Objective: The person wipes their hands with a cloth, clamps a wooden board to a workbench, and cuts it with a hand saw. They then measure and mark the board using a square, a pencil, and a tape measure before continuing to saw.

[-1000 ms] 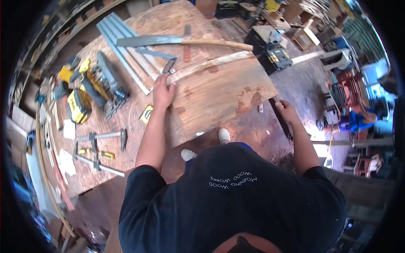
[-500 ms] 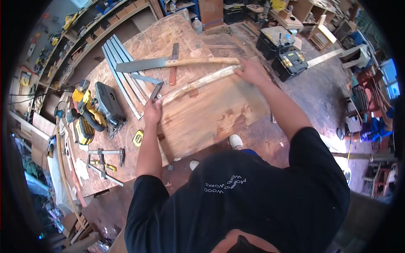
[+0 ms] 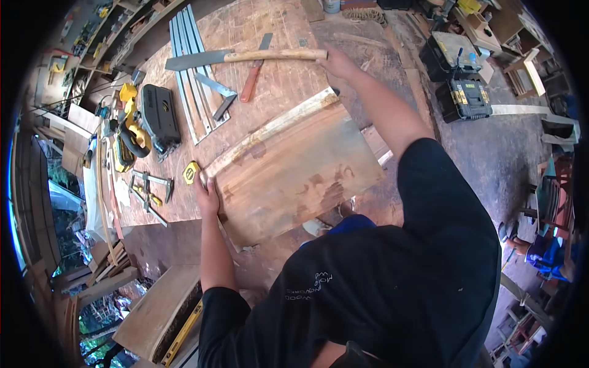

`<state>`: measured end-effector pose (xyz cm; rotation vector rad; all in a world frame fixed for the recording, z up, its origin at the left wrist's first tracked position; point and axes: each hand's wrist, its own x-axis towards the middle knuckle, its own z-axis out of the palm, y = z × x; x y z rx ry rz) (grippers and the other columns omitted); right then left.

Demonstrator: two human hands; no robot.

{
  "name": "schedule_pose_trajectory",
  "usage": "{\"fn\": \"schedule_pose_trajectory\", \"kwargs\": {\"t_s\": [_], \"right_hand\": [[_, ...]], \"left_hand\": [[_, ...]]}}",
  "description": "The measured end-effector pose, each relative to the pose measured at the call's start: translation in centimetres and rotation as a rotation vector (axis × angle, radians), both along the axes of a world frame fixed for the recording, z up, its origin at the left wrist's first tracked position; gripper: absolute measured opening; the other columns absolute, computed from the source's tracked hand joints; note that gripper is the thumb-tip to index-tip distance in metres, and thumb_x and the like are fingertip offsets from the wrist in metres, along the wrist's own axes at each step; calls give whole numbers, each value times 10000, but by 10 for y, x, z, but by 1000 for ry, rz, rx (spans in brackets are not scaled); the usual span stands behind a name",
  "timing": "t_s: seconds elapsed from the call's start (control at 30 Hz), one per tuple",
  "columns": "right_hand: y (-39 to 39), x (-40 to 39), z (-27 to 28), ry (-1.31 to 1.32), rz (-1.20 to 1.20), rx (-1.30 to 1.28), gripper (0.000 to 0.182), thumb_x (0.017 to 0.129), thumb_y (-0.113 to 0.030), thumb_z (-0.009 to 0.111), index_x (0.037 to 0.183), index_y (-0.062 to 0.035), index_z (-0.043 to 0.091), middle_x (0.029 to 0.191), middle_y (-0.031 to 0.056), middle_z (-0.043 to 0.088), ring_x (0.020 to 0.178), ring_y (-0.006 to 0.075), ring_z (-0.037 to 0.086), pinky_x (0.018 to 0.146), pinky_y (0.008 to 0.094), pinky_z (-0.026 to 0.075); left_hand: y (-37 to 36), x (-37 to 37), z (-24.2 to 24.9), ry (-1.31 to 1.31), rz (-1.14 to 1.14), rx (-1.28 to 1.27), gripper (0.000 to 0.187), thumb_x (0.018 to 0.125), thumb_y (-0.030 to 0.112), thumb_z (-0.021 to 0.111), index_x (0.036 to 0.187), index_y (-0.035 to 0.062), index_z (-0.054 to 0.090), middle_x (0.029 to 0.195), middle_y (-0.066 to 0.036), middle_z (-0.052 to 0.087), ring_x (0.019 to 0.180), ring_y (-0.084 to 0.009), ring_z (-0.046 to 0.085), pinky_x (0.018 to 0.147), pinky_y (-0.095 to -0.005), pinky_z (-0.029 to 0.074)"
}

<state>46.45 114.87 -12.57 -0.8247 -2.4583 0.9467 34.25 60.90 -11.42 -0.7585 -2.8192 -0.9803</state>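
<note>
My left hand point(image 3: 208, 195) grips the near-left corner of a broad wooden board point(image 3: 288, 172), thumb side up. The board tilts in front of my body, with a pale, rough strip along its far edge. My right hand point(image 3: 338, 64) is closed at the end of the long wooden handle of a handsaw point(image 3: 276, 55), beyond the board's far right corner; its fingers are partly hidden. The saw's blade lies over several metal rails point(image 3: 199, 86). Beneath the handle is a red-handled tool point(image 3: 250, 83), and a square point(image 3: 221, 101) rests on the rails.
A yellow tape measure point(image 3: 191, 172) sits beside my left hand. Farther left on the workbench point(image 3: 184, 205) are a clamp point(image 3: 147, 187), a yellow power tool point(image 3: 134, 138) and a black case point(image 3: 161, 116). Black toolboxes point(image 3: 464, 98) stand on the right. A long board point(image 3: 156, 310) with a yellow level is at lower left.
My right hand has left the board's far corner and is at the saw's handle end. My left hand has slid nearer along the board's left side. The view has shifted and turned.
</note>
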Motion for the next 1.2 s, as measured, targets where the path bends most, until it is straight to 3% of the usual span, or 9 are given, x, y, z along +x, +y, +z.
{"fn": "schedule_pose_trajectory", "kwargs": {"t_s": [0.07, 0.13, 0.17, 0.23, 0.33, 0.4, 0.7, 0.9, 1.2], "right_hand": [[-19, 45, -5, 274, 65, -290, 757, 865, -429, 658, 1427, -25, 353, 1367, 262, 472, 1241, 355, 499, 1011, 398, 413], [-39, 108, -22, -145, 94, -413, 870, 870, -630, 538, 1414, 25, 356, 1357, 284, 470, 1252, 317, 495, 1020, 397, 405], [-67, 142, 14, -317, 131, -865, 820, 887, -604, 538, 1401, 16, 383, 1332, 245, 509, 1225, 275, 512, 1019, 382, 405], [-111, 190, -8, -39, 139, -1207, 752, 900, -565, 552, 1368, 10, 431, 1270, 204, 567, 1135, 249, 569, 953, 368, 456], [-142, 195, 4, -74, 60, -825, 698, 906, -524, 572, 1346, 8, 464, 1222, 176, 601, 1089, 238, 596, 912, 367, 485], [-158, 205, 36, -118, -5, -943, 686, 898, -507, 593, 1320, 25, 491, 1209, 189, 604, 1107, 262, 597, 912, 377, 488], [-272, 346, 6, -240, -337, -778, 885, 885, -636, 510, 1351, 110, 416, 1331, 285, 496, 1250, 343, 488, 1019, 393, 403], [-273, 404, 1, -127, -393, -814, 915, 880, -636, 519, 1347, 140, 390, 1341, 290, 485, 1247, 365, 486, 1022, 402, 397], [-192, 470, -61, -55, -323, -764, 800, 883, -600, 549, 1237, 117, 530, 1183, 260, 601, 1113, 297, 587, 944, 368, 455]], "left_hand": [[-32, 22, -8, -134, 120, 55, 516, 962, 227, 527, 1407, 18, 370, 1385, -216, 443, 1266, -329, 446, 1045, -401, 359], [-59, 54, -9, -414, 311, 161, 589, 975, 239, 527, 1453, -11, 292, 1416, -216, 415, 1255, -286, 463, 1030, -378, 382], [-74, 68, -14, -611, 324, 305, 591, 987, 302, 508, 1438, -24, 310, 1397, -196, 445, 1212, -261, 501, 1007, -360, 404], [-90, 81, -17, -667, 306, 250, 590, 994, 331, 490, 1430, -28, 320, 1389, -190, 456, 1209, -251, 505, 1001, -355, 410], [-83, 104, -12, -911, 242, 514, 657, 981, 483, 455, 1412, -6, 368, 1375, -166, 477, 1209, -243, 514, 993, -352, 419], [-75, 112, -5, -1198, 418, 654, 749, 934, 587, 468, 1419, 24, 378, 1389, -157, 468, 1230, -267, 502, 1004, -362, 413], [-130, 141, -23, -1183, 241, 415, 850, 904, 663, 434, 1444, 12, 347, 1455, -141, 413, 1316, -250, 423, 1094, -366, 315], [-123, 204, -18, -1168, -70, 599, 898, 902, 714, 334, 1476, 26, 271, 1516, -140, 309, 1409, -251, 282, 1138, -376, 252], [-38, 292, -2, -1033, 257, 517, 892, 889, 733, 341, 1457, 45, 319, 1444, -149, 403, 1313, -281, 413, 1082, -420, 339]]}}
